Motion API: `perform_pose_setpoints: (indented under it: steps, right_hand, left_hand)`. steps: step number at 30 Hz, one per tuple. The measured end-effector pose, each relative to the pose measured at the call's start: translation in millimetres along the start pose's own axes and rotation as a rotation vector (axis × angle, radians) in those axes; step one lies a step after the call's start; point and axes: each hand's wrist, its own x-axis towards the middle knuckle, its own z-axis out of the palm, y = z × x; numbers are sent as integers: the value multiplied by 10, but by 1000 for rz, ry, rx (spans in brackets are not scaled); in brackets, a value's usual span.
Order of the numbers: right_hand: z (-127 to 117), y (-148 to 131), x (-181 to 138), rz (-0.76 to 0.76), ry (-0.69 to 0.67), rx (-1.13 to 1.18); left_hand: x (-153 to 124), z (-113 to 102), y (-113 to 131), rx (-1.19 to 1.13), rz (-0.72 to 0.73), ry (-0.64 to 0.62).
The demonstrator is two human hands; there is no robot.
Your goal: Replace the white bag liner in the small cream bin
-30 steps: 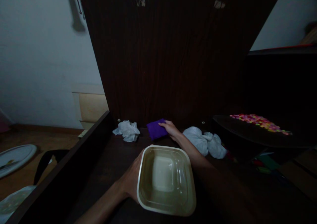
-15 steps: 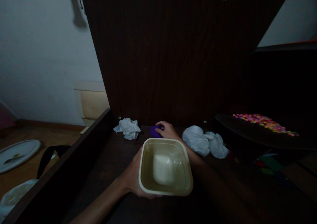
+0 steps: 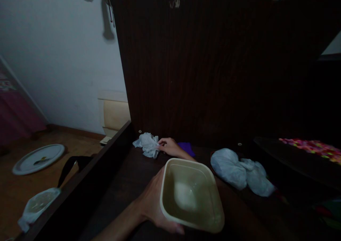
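A square cream plastic container (image 3: pixel 191 194) with rounded corners is gripped in my left hand (image 3: pixel 153 202). Its open top faces me, and nothing shows inside. Beyond it, my right hand (image 3: pixel 170 146) reaches to a crumpled white plastic bag (image 3: pixel 148 144), thumb and fingers pinching its right edge. Just right of that hand lies a flat purple thing (image 3: pixel 187 148), partly covered by my wrist; its kind is unclear. Farther right on the dark wooden surface (image 3: pixel 117 184) rests a knotted white plastic bag (image 3: pixel 231 168) with rounded bulges.
A tall dark wooden panel (image 3: pixel 199 74) closes off the back, and a raised wooden edge (image 3: pixel 87 184) runs along the left. On the floor beyond it are a white oval lid-like thing (image 3: pixel 53 152) and a bag-lined bin (image 3: pixel 39 202). Pink and yellow beads (image 3: pixel 314 146) lie at right.
My right hand has left the purple thing and moved left to the crumpled white bag. My left hand still holds the container, now slightly tilted. The view has shifted left.
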Motion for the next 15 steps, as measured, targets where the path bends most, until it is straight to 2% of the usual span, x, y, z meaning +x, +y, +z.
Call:
perform_pose_setpoints:
  steps: [4, 15]
  right_hand:
    - [-163, -208, 3, -27, 61, 53]
    - [-853, -976, -352, -155, 421, 165]
  left_hand:
    - [-35, 7, -2, -29, -53, 15]
    - [-55, 11, 31, 66, -180, 36]
